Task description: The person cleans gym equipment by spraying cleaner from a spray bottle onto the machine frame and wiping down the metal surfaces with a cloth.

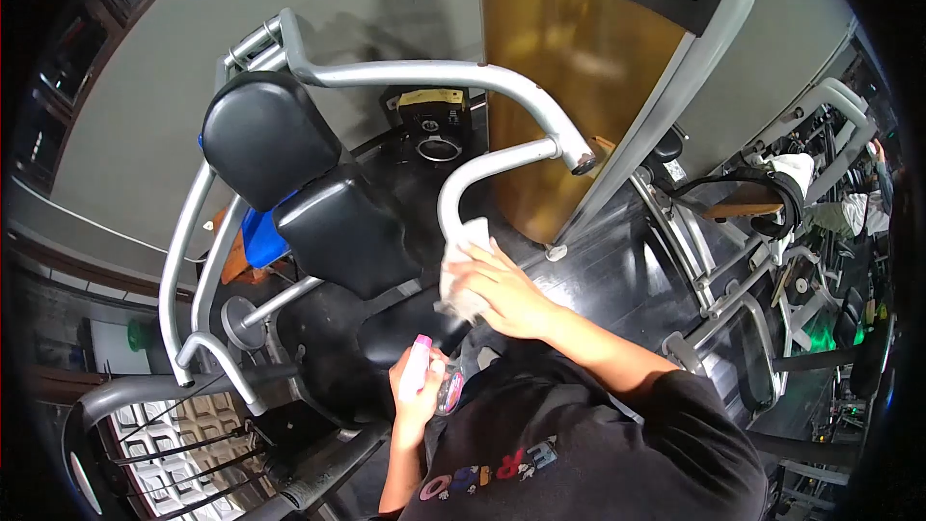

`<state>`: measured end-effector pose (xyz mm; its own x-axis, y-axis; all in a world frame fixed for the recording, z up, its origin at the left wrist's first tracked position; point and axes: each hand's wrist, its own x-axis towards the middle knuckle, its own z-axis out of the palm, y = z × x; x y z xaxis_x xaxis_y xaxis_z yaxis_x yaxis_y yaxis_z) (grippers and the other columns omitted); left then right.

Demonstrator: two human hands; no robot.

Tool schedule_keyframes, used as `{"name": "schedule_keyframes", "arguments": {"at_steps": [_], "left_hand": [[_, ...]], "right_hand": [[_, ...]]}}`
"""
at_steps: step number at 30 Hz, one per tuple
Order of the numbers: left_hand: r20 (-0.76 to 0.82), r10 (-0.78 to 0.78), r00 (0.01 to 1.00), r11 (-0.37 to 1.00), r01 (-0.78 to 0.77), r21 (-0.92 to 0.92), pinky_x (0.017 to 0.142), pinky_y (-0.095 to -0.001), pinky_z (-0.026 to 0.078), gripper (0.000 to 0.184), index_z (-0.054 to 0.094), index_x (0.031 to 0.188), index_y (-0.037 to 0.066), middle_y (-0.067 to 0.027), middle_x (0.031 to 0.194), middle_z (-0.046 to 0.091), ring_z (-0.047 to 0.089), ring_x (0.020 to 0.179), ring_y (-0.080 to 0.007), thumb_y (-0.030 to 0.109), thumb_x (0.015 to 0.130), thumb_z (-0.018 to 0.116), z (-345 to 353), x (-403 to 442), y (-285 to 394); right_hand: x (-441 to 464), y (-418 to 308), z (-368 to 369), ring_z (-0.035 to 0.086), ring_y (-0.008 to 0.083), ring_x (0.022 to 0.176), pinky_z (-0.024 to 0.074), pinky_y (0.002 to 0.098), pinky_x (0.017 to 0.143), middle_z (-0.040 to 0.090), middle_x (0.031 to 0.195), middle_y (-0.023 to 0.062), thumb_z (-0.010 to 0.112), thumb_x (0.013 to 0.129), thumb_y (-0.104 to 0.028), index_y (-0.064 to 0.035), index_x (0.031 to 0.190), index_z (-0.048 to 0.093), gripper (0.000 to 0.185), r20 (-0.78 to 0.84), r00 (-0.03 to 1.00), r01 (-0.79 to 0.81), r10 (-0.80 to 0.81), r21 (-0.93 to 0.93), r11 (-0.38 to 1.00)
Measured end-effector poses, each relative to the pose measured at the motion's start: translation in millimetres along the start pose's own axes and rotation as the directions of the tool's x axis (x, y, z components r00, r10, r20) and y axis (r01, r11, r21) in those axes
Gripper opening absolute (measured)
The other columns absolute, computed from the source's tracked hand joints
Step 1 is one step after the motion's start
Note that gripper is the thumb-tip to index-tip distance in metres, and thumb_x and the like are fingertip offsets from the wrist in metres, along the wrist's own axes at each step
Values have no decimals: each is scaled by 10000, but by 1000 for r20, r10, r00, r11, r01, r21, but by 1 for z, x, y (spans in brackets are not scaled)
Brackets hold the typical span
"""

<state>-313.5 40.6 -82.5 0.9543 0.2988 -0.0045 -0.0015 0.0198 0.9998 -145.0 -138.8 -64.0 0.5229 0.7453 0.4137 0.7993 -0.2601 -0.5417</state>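
My right hand (506, 294) presses a white cloth (466, 275) against the lower end of the curved grey handle (482, 169) of a gym machine. Its fingers are wrapped over the cloth, which hides the handle's end. Lower down, near my shirt, my left hand (415, 391) grips a spray bottle (450, 391) with a white and pink spray head. The bottle body looks clear with a coloured label, partly hidden by the fingers. Left of the cloth is the machine's black padded seat (342, 232), with the black backrest (270, 135) beyond it.
A tall grey-framed panel (569, 68) stands behind the handle. On the floor by the wall sits a black box with a yellow top (431, 121). A second handle (217, 357) curves out at the left. More gym machines (733, 318) fill the right side, where a person (873, 203) partly shows.
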Motion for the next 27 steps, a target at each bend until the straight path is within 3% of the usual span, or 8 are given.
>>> {"name": "schedule_keyframes", "arguments": {"at_steps": [5, 10, 14, 18, 19, 20, 22, 27], "left_hand": [[45, -25, 999, 999, 23, 49, 624, -273, 534, 186, 620, 917, -16, -88, 828, 675, 651, 660, -126, 164, 930, 667, -10, -2, -10], [74, -16, 997, 998, 12, 55, 626, -277, 533, 176, 619, 926, -23, -97, 841, 686, 654, 657, -130, 146, 920, 665, -5, 5, -2], [93, -15, 996, 1000, 12, 28, 622, -281, 538, 165, 620, 934, -27, -108, 855, 696, 657, 666, -133, 131, 915, 661, 1, 9, 1], [154, 24, 988, 998, -33, 57, 617, -281, 545, 157, 618, 935, -28, -109, 850, 693, 660, 674, -135, 123, 916, 660, 6, 12, 0], [145, 15, 989, 999, -22, 43, 613, -280, 544, 163, 617, 932, -26, -109, 848, 692, 661, 673, -137, 130, 916, 664, 8, 11, 0], [135, 4, 991, 1000, -8, 29, 609, -279, 544, 170, 617, 929, -24, -108, 846, 692, 662, 671, -139, 137, 915, 669, 10, 10, -1], [168, 16, 986, 999, -22, 35, 611, -277, 544, 180, 615, 929, -24, -109, 845, 689, 662, 674, -138, 145, 915, 674, 11, 9, 1], [122, 4, 993, 999, -8, 37, 608, -275, 545, 209, 624, 929, -36, -111, 847, 680, 657, 664, -136, 163, 920, 685, 12, 4, -2]], "right_hand": [[-59, 0, -30, 450, 402, 1362, 337, 530, 1145, 605, 1229, 164, 536, 763, -34, -34, 1136, 583, 376, 134, 991, -42, 4, 280, 959], [-77, 19, -23, 613, 236, 1136, 478, 382, 979, 645, 1184, 132, 439, 890, -70, -15, 1154, 566, 298, 61, 804, -476, 592, 663, 578], [-55, 22, -7, 609, 171, 1074, 500, 360, 910, 639, 1172, 61, 424, 939, -77, -26, 1206, 564, 305, -212, 593, -248, 777, 870, 426], [-16, 28, -8, 552, 152, 1165, 427, 316, 1006, 599, 1273, 59, 476, 973, -118, -29, 1394, 503, 431, 267, 436, -644, 859, 759, 91], [-7, 22, 4, 552, 146, 1157, 458, 315, 971, 597, 1266, 55, 478, 983, -136, -36, 1401, 498, 431, 186, 664, -470, 724, 857, 211], [1, 30, 32, 544, 141, 1171, 469, 316, 966, 594, 1268, 60, 480, 1006, -174, -41, 1411, 492, 426, 118, 734, -333, 669, 921, 204], [2, 40, 31, 566, 142, 1143, 478, 321, 967, 607, 1243, 62, 477, 1032, -222, -35, 1384, 506, 399, 366, 687, -406, 627, 910, -86], [-22, 55, 56, 639, 153, 977, 534, 330, 856, 658, 1098, 65, 498, 1047, -338, -40, 1291, 557, 390, 414, 643, -438, 644, 889, -134]]}}
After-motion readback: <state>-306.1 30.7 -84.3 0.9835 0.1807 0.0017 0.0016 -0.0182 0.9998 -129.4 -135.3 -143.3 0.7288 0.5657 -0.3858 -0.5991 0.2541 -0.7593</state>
